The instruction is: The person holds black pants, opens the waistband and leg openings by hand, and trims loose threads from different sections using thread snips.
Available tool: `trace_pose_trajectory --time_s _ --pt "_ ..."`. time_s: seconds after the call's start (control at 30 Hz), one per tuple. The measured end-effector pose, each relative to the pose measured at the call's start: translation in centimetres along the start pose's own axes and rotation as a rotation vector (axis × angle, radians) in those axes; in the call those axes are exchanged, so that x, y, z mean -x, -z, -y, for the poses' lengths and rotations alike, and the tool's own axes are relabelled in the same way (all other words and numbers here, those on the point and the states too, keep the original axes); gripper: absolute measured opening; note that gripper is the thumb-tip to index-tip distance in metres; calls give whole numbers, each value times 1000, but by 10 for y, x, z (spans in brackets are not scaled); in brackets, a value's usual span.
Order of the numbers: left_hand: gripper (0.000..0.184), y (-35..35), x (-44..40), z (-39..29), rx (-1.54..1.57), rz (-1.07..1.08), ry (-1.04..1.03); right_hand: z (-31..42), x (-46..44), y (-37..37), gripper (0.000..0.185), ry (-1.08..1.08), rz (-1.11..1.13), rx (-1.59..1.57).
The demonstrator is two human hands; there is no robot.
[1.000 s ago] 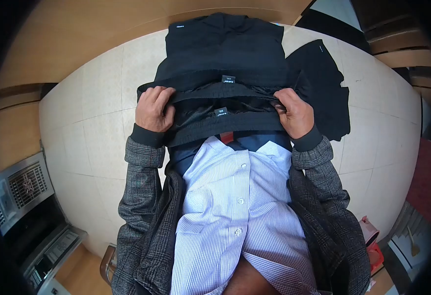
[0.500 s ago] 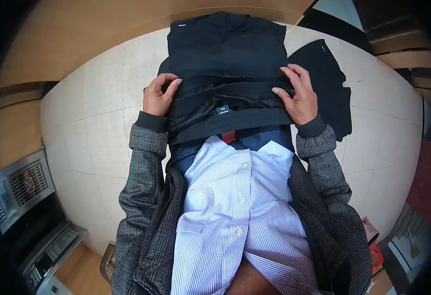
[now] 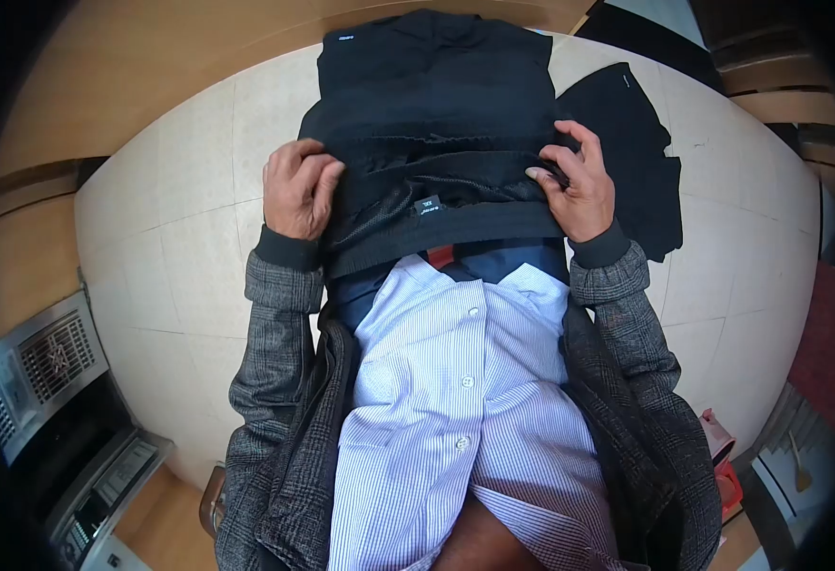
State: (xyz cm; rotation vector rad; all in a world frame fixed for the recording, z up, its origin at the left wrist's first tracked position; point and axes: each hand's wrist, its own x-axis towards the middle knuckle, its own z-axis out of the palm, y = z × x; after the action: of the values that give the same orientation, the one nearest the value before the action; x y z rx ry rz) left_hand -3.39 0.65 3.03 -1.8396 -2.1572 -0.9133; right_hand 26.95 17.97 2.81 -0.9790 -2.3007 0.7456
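Note:
Black shorts [image 3: 436,86] lie spread on the floor, their elastic waistband [image 3: 455,226] nearest me and a small white logo at the far left corner. The waist gapes, showing mesh lining and a label [image 3: 428,205] inside. At the waist's left edge, my left hand [image 3: 295,190] is closed, thumb and fingers pinching the fabric. My right hand [image 3: 581,186] grips the right edge between thumb and curled fingers. A second pair of black shorts [image 3: 627,162] lies flat to the right, partly covered by the first.
Pale tiled floor [image 3: 179,257] surrounds the clothes. A wooden panel [image 3: 170,67] runs along the far side. To the left stands a metal-grilled appliance [image 3: 56,357]. A red-and-pink object [image 3: 724,466] sits at lower right, near a dustpan-like item with a yellowish handle [image 3: 800,466].
My left hand has shifted slightly left and its fingers have curled further over. My right fingers have closed in more. The shorts' waistband has tilted, its right side farther from me.

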Motion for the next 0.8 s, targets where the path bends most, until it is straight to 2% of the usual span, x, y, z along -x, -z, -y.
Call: trace_pose_trajectory --time_s 0.13,0.27,0.43,0.6,0.8 --pt "15 18 8 -23 43 103 -38 1 2 -2 21 34 -53 6" --pt "13 21 22 -26 22 238 99 -3 11 -1 26 95 -50 -19" --pt "18 26 32 -30 83 235 -5 -7 21 9 29 124 62 -55" --pt "26 35 41 -40 68 231 -26 -4 32 17 29 71 66 -3" --pt "30 49 61 -43 74 257 66 -5 39 20 26 91 45 7"
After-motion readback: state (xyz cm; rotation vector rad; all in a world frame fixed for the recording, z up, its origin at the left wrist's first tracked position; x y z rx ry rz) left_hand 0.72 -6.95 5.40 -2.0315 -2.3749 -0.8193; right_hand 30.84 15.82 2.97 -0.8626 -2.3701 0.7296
